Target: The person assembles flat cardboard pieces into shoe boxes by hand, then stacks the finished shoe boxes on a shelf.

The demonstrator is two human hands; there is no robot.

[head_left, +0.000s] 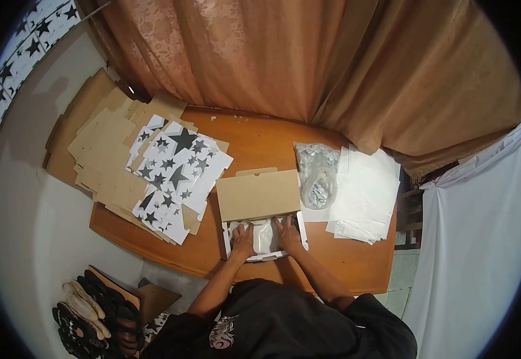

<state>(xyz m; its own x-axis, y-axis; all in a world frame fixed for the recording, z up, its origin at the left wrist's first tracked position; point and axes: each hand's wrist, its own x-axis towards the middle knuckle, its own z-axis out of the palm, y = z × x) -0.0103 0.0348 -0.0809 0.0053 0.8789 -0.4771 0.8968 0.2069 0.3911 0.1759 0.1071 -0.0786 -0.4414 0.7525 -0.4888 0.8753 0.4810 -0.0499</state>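
In the head view a cardboard box (259,194) stands on the table before me, its brown lid raised toward the back and its white-sided tray facing me. A pale item that looks wrapped in clear plastic (265,238) fills the tray. My left hand (244,240) rests in the tray on the left part of this item, fingers spread. On the right part lies my right hand (288,233), its fingers also apart and reaching toward the lid's fold. What is inside the plastic cannot be made out.
Flat brown cardboard blanks (108,152) and star-printed ones (177,173) pile up on the left of the wooden table (356,263). Right of the box are a clear plastic bag of crumpled grey-white pieces (318,179) and white sheets (368,194). Shoes (96,314) sit at lower left.
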